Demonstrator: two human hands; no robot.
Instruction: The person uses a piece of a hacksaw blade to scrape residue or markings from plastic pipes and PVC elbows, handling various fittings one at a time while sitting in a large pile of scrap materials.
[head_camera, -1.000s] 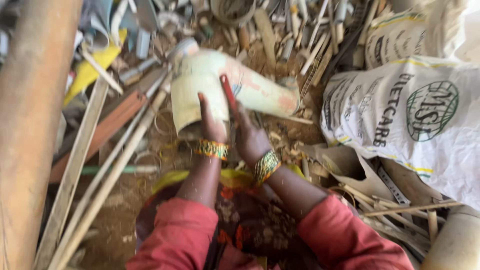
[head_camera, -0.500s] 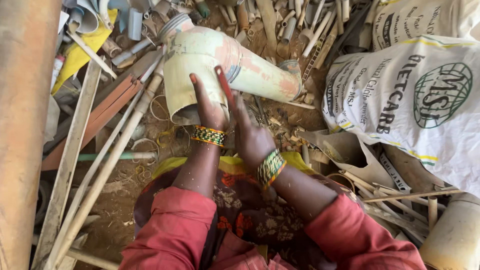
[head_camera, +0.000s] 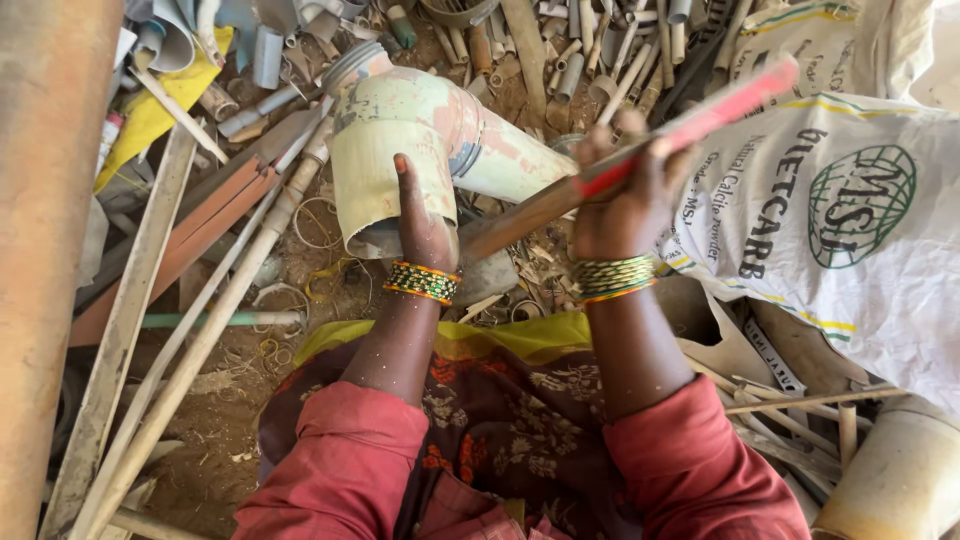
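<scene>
Steadying pale plastic pipe elbow (head_camera: 420, 150) on scrap-strewn ground, our left hand (head_camera: 425, 225) pressed against its open rim, not clenched. Right hand (head_camera: 625, 195) clenched around red-bladed tool (head_camera: 640, 150), raised. We judge elbow rigid, light, hollow, brittle-edged; best held at rim.

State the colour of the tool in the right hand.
Red tool, with a brown wooden end, head view.

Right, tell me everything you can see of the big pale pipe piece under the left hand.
The pipe piece is a wide, cream plastic bend, stained with red and grey patches, its near end open. It lies on scrap-strewn ground with a narrower arm angling right. The left hand presses on its near rim.
</scene>
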